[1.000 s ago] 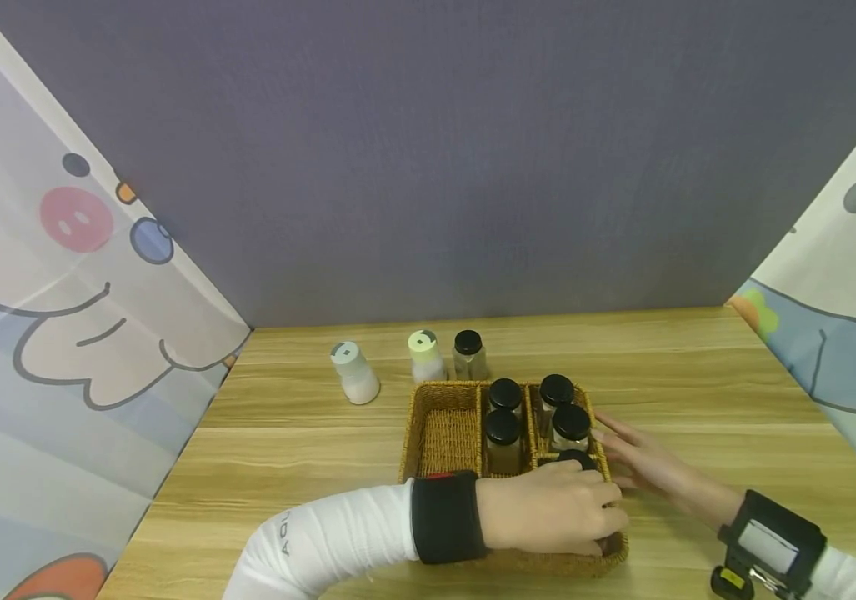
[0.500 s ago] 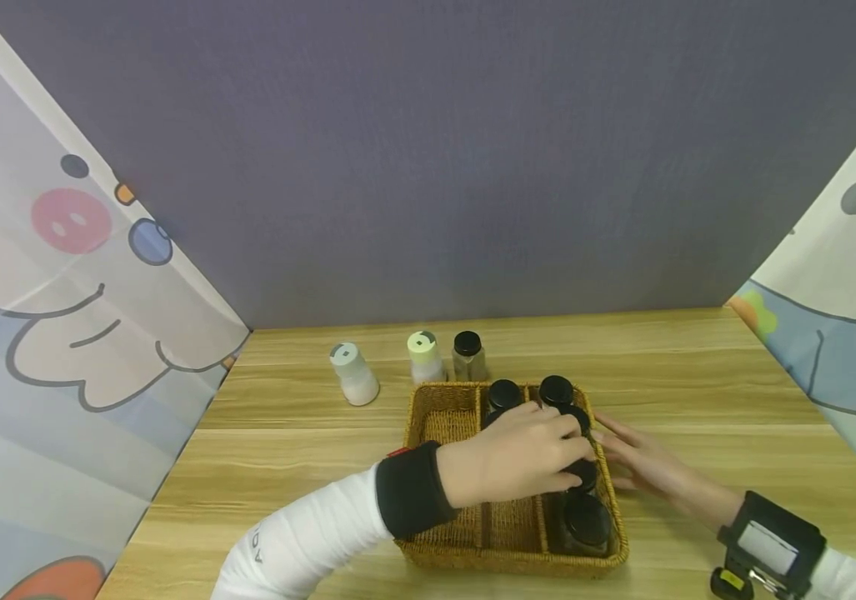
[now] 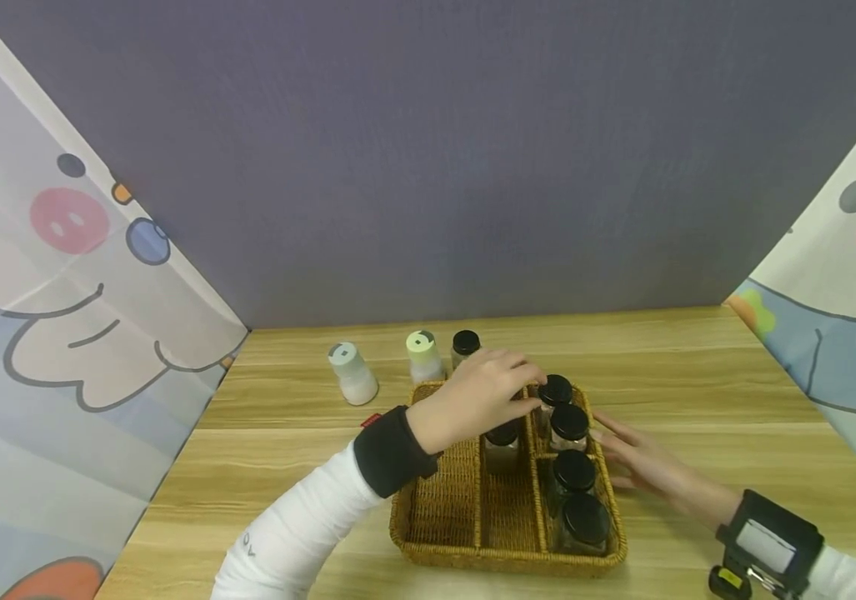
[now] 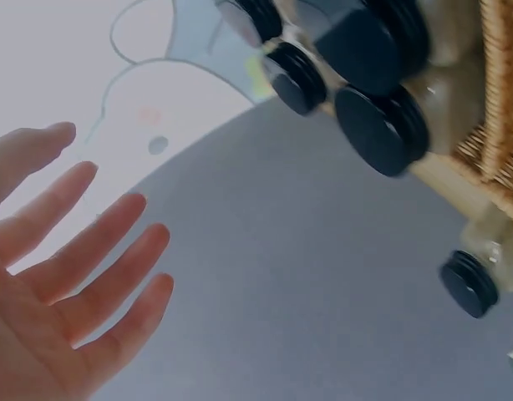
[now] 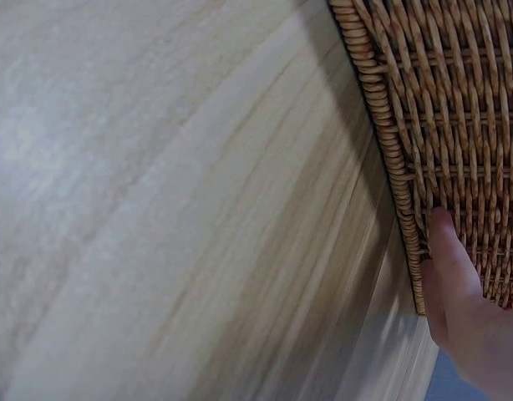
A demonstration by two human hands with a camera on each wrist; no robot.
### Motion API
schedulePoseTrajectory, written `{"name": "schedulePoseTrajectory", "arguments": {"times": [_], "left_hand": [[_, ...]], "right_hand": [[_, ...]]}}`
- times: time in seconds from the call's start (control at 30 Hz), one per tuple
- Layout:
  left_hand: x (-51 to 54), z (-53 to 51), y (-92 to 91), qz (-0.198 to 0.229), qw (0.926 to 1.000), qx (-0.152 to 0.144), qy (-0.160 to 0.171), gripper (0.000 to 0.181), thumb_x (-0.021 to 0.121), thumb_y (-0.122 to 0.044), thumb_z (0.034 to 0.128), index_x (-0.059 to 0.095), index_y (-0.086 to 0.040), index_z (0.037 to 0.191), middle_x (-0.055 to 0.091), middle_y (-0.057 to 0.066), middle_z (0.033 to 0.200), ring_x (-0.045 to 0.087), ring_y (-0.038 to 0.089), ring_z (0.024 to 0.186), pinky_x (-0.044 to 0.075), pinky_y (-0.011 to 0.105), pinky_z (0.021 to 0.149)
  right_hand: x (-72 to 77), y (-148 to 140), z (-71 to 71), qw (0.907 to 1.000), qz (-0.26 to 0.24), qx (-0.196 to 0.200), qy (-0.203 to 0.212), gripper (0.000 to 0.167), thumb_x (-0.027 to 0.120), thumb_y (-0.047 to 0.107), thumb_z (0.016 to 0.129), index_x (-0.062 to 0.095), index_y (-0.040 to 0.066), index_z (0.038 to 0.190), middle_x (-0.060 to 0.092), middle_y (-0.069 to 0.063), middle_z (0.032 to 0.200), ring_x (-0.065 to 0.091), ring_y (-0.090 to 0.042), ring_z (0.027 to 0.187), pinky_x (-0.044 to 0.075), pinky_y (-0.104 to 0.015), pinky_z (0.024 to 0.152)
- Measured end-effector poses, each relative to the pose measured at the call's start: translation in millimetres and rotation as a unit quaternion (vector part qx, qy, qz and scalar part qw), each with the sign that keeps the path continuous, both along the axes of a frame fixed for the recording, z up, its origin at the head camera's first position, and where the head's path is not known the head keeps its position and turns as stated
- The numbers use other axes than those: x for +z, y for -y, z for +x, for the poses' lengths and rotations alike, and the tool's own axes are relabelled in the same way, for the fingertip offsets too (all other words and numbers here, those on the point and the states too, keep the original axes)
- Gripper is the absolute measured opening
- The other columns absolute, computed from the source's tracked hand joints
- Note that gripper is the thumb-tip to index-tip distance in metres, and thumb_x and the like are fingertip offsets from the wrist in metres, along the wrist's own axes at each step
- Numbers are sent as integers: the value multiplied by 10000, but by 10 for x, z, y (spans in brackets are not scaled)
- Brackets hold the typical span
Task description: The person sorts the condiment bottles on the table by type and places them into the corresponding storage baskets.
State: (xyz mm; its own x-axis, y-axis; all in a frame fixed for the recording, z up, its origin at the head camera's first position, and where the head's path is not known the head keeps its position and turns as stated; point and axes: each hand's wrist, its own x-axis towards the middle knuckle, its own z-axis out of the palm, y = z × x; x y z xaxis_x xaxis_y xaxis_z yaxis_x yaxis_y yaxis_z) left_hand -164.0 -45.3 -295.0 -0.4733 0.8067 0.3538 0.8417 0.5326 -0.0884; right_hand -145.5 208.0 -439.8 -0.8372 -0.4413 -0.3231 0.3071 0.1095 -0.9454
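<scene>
My left hand hovers over the back of a woven divided basket, its fingers spread and holding nothing, as the left wrist view shows. Black-lidded jars stand in the right-hand compartments, among them a front jar, a jar behind it and a back jar. Another jar is in the middle compartment, partly covered by that hand. My right hand touches the basket's right outer side with extended fingers; the right wrist view shows the fingers against the weave.
Behind the basket, on the wooden table, stand a black-lidded jar, a bottle with a yellowish cap and a pale-capped bottle. A grey panel rises at the table's back edge, with cartoon-printed sheets at both sides.
My left hand has lifted off the front right jar and moved back and left over the basket, uncovering the right-hand jars. The right hand has stayed at the basket's side.
</scene>
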Motion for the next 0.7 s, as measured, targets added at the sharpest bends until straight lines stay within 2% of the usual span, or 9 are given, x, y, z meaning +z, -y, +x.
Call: {"name": "schedulePoseTrajectory", "arguments": {"times": [0.17,0.43,0.7], "left_hand": [[-42,-138,50,-32,9991,385,167,230,617,-285,830,616,-163,1025,597,-22,975,555,111,838,427,239,704],[-74,-321,70,-18,9929,877,804,261,621,-249,829,604,-139,1066,596,9,1022,562,133,883,459,249,772],[-141,-541,100,149,9878,1228,945,244,605,-213,841,609,-109,1061,591,37,999,559,167,864,475,271,753]], "right_hand": [[-6,3,0,10000,51,-43,-11,674,395,314,943,-4,51,1418,2,-329,1399,155,-506,1231,415,-504,882],[-5,1,7,9999,80,-12,-71,681,399,314,942,-7,42,1416,16,-340,1392,192,-497,1225,425,-496,874],[-1,1,5,10000,53,27,-59,678,392,308,946,-18,40,1415,12,-343,1391,205,-499,1220,430,-497,867]]}}
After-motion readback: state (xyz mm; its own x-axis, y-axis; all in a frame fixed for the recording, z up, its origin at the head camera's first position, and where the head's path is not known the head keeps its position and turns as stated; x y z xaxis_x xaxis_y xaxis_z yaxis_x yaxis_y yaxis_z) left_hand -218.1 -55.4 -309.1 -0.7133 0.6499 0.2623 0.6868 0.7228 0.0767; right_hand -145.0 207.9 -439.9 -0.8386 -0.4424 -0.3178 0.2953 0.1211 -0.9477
